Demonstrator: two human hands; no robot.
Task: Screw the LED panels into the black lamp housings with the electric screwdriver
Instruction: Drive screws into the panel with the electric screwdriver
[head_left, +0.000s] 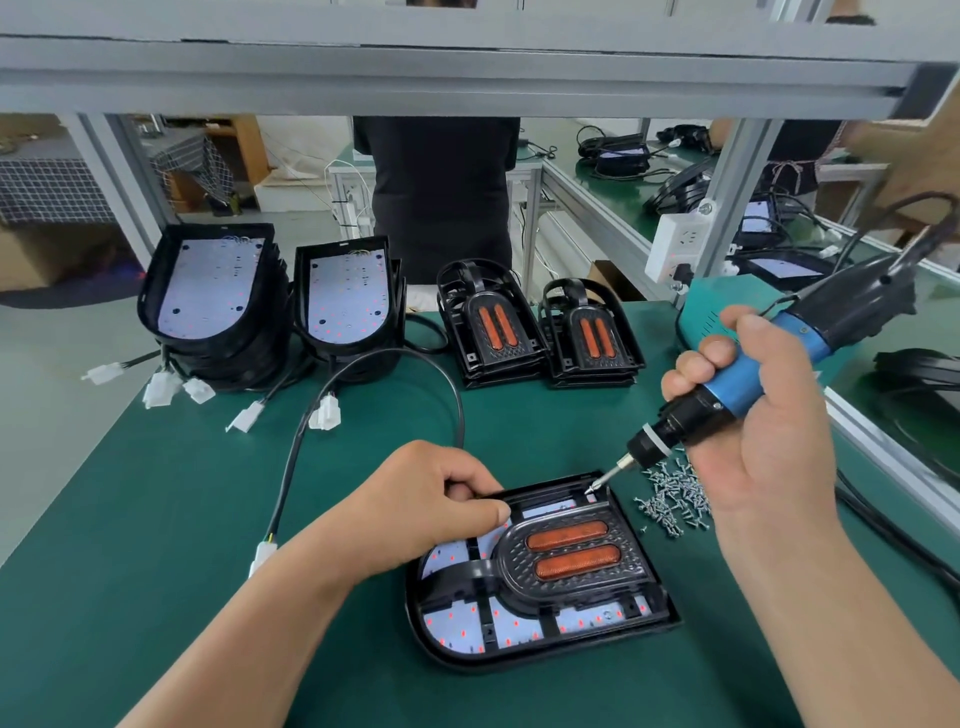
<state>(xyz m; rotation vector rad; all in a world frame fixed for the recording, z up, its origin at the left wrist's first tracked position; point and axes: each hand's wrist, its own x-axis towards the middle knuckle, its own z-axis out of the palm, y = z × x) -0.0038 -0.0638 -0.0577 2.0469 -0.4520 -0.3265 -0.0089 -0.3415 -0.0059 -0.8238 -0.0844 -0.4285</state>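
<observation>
A black lamp housing (644, 621) lies flat on the green mat near me, with a white LED panel (457, 626) inside and a black frame with two orange reflectors (571, 551) on top. My left hand (431, 506) holds the housing's far left edge, thumb and fingers curled on the rim. My right hand (748, 415) grips the blue and black electric screwdriver (737, 384). Its bit tip (589, 489) touches the housing's far right corner. A pile of small silver screws (675, 493) lies just right of the housing.
At the back left stand two stacks of housings with LED panels (213, 291) (350, 296), their cables and white connectors (324, 415) trailing forward. Two stacks of reflector frames (491, 325) (589, 332) sit at the back centre. A person in black (441, 197) stands behind the bench.
</observation>
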